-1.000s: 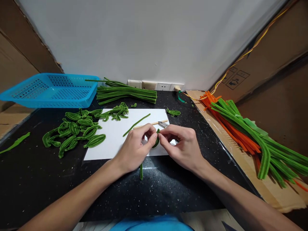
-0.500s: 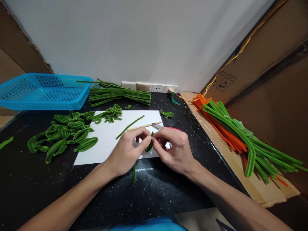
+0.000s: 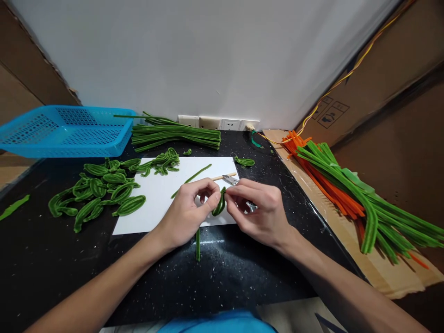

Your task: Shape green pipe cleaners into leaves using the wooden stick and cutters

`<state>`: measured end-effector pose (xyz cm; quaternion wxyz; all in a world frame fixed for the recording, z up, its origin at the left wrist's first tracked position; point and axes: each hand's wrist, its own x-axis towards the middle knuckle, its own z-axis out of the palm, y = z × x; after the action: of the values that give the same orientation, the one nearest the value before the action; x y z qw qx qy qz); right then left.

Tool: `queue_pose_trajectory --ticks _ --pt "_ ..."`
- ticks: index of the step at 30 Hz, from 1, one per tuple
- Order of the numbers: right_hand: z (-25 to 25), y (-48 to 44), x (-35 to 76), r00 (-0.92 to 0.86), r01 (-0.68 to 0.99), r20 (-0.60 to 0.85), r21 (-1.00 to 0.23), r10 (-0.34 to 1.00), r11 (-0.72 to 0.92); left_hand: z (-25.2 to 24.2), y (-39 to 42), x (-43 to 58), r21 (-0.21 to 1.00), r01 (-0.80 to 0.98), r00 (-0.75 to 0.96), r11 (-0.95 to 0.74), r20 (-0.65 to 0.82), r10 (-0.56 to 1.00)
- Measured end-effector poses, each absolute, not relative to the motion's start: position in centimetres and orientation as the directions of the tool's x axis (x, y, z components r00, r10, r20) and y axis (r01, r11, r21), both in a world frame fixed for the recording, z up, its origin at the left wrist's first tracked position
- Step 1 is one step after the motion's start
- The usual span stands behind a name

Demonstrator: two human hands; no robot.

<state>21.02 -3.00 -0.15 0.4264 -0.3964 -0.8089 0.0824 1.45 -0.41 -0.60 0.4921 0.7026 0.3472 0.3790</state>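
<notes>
My left hand (image 3: 189,213) and my right hand (image 3: 258,210) meet over the near edge of a white paper sheet (image 3: 156,203). Both pinch a green pipe cleaner (image 3: 219,203) that is folded into a small leaf-like loop between my fingertips. Its free tail (image 3: 198,244) hangs down past my left palm onto the black table. A straight green pipe cleaner (image 3: 192,178), a thin wooden stick (image 3: 220,177) and small metal pliers (image 3: 231,179) lie on the paper just behind my hands.
A pile of folded green leaf shapes (image 3: 100,192) lies left of the paper. Behind it are a blue basket (image 3: 65,132) and a bundle of straight green pipe cleaners (image 3: 173,134). On cardboard at the right lie green and orange pipe cleaners (image 3: 347,189). Wall sockets (image 3: 218,124) sit at the back.
My hands have kept their pinch on the green pipe cleaner, and the loop between my fingers has been worked slightly. The view has shifted a little.
</notes>
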Motion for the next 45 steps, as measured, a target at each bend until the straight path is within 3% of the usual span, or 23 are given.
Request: queue_pose_trajectory --ticks 17,28,35,45 --pt "-0.1 -3.3 20.7 -0.309 0.510 0.547 -0.595 0.778 0.621 -0.8 0.0 0.9 0.959 0.136 0.484 -0.248 0.154 0.861" --pt "0.6 -3.3 20.5 -0.227 0.469 0.539 -0.669 0.811 0.576 -0.2 -0.3 1.2 0.950 0.112 0.456 -0.291 0.211 0.865" --pt "0.9 -3.3 20.5 -0.222 0.480 0.527 -0.673 0.820 0.562 -0.2 0.0 1.2 0.950 0.121 0.336 -0.288 0.234 0.913" --pt "0.4 -3.0 20.7 -0.082 0.306 0.376 -0.872 0.923 0.382 0.0 -0.1 1.6 0.979 -0.057 0.393 -0.194 0.200 0.897"
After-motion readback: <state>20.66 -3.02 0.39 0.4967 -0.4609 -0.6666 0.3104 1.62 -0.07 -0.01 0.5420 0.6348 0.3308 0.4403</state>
